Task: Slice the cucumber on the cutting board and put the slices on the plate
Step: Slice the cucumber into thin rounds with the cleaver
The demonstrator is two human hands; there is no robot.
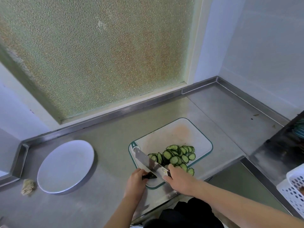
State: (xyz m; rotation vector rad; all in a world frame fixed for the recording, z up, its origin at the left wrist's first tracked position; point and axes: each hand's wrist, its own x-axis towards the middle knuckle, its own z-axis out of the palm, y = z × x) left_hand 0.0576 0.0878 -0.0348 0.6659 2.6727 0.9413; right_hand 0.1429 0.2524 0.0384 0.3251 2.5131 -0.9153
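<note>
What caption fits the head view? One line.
Left hand grips the knife, right hand on its blade, cucumber slices piled on the cutting board.

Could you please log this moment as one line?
left hand: grips knife; right hand: on knife; slices: on board; plate: no slices; stage: sliced, unplated

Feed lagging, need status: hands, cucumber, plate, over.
Left hand grips knife, right hand against it. Cucumber slices piled on cutting board. Plate holds none; nothing blocking.

Kitchen, stainless-steel worktop (102,129) with raised rear upstand, fitted under a frosted glass window (98,51), pale wall panels, plastic cutting board (172,134) carrying cucumber slices (177,155), cleaver (148,160), white plate (65,165), perforated basket (294,190) at right edge
</note>
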